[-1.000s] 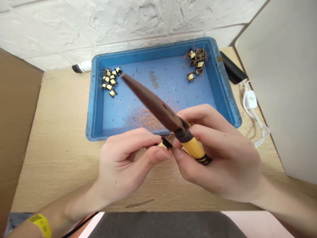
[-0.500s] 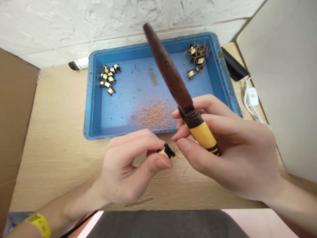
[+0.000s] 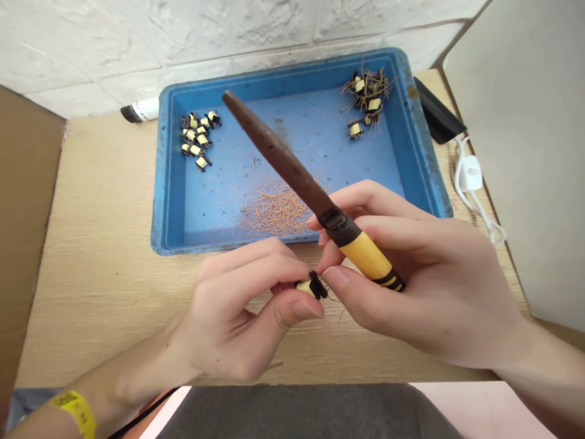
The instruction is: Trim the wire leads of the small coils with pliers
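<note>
My left hand point(image 3: 256, 308) pinches a small transformer point(image 3: 305, 286), with yellow tape round its middle and black bobbin ends, between thumb and fingers. Thin wire leads stick out of its right side. My right hand point(image 3: 411, 274) holds a knife point(image 3: 283, 161) with a yellow-and-black handle and a long brown blade, which points up and left over the tray. The right thumb and a fingertip close in by the wire leads, right beside the transformer. Whether they grip a wire is too small to tell.
A blue tray point(image 3: 154, 183) stands behind my hands. In it lie transformers point(image 3: 195, 135) at left, wire-tangled transformers point(image 3: 368, 100) at right and a pile of copper wire bits point(image 3: 276, 210). A white bottle point(image 3: 145, 110), a black object point(image 3: 439, 113) and a white cord switch point(image 3: 470, 174) flank it.
My right hand has moved slightly left, its fingertips now at the transformer's leads. The knife blade has swung down and to the left. The left hand has shifted slightly right.
</note>
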The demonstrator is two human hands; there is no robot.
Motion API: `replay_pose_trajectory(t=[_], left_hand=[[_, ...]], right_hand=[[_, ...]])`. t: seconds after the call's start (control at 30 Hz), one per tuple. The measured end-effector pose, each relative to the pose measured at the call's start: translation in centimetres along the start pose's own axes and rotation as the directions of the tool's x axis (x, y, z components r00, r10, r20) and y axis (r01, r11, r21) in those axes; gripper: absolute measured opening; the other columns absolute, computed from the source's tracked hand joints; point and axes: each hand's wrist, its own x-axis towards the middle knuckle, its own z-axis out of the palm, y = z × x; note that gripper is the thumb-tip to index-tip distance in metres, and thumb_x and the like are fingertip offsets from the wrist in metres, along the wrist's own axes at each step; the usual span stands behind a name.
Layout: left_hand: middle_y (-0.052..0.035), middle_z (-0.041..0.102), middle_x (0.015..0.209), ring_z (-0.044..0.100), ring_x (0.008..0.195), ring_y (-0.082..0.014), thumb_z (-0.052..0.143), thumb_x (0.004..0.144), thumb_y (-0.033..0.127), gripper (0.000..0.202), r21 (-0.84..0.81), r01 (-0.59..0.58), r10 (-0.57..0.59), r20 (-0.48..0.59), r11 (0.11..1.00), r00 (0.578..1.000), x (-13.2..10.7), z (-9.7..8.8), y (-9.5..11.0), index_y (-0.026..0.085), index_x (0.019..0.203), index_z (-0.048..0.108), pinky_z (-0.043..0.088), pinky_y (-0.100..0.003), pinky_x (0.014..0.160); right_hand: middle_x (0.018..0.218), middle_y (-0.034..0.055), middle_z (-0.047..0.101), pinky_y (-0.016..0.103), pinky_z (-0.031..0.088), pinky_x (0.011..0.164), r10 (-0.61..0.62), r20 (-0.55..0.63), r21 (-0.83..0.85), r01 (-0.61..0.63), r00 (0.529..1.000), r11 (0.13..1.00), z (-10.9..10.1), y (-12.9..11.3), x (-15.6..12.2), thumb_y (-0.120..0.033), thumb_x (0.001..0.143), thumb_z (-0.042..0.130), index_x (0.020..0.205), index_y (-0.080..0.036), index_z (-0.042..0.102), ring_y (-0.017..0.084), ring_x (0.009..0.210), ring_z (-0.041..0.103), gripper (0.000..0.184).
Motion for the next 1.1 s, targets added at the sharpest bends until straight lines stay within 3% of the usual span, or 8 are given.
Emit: replay_pose_trajectory(t=[0.27, 0.5, 0.7, 1.1], left_hand=[[-0.0058, 0.069, 0.074, 0.063, 0.064, -0.0165, 0.064, 0.103, 0.032, 0.019, 0.020, -0.035, 0.035, 0.019, 0.999, 0.999, -0.41, 0.12, -0.18, 0.016, 0.094, 0.070, 0.059, -0.031, 0.067], [-0.0055, 0.070, 0.074, 0.062, 0.060, -0.0181, 0.059, 0.105, 0.038, 0.022, 0.097, -0.060, 0.057, 0.026, 0.994, 0.998, -0.75, 0.15, -0.33, 0.022, 0.096, 0.070, 0.059, -0.032, 0.063], [-0.0051, 0.066, 0.072, 0.058, 0.059, -0.0160, 0.060, 0.105, 0.037, 0.023, 0.113, -0.104, 0.101, 0.025, 0.988, 0.995, -0.86, 0.23, -0.55, 0.018, 0.095, 0.068, 0.055, -0.030, 0.059], [-0.0056, 0.070, 0.076, 0.065, 0.065, -0.0155, 0.064, 0.104, 0.037, 0.024, 0.026, -0.042, 0.043, -0.040, 0.999, 0.998, -0.27, 0.07, -0.24, 0.015, 0.096, 0.071, 0.056, -0.029, 0.063]], right_hand=[[0.100, -0.0038, 0.071, 0.016, 0.059, 0.079, -0.003, 0.053, 0.051, 0.000, 0.999, 0.999, -0.20, -0.08, 0.15, -0.008, 0.083, 0.070, 0.079, -0.022, 0.069, 0.006, 0.086, 0.069, 0.015], [0.100, -0.0025, 0.070, 0.020, 0.060, 0.076, -0.012, 0.106, 0.055, 0.006, 0.994, 0.998, -0.27, 0.19, 0.31, -0.007, 0.084, 0.068, 0.079, -0.022, 0.066, 0.008, 0.087, 0.070, 0.015], [0.103, -0.0020, 0.069, 0.018, 0.058, 0.082, -0.015, 0.125, 0.083, 0.004, 0.992, 0.997, -0.17, 0.06, 0.14, -0.007, 0.085, 0.066, 0.079, -0.020, 0.065, 0.007, 0.093, 0.069, 0.014], [0.109, -0.0017, 0.071, 0.018, 0.059, 0.087, 0.009, 0.069, 0.084, -0.015, 0.998, 0.996, -0.09, 0.01, 0.00, -0.008, 0.087, 0.069, 0.088, -0.022, 0.071, 0.007, 0.097, 0.070, 0.015]])
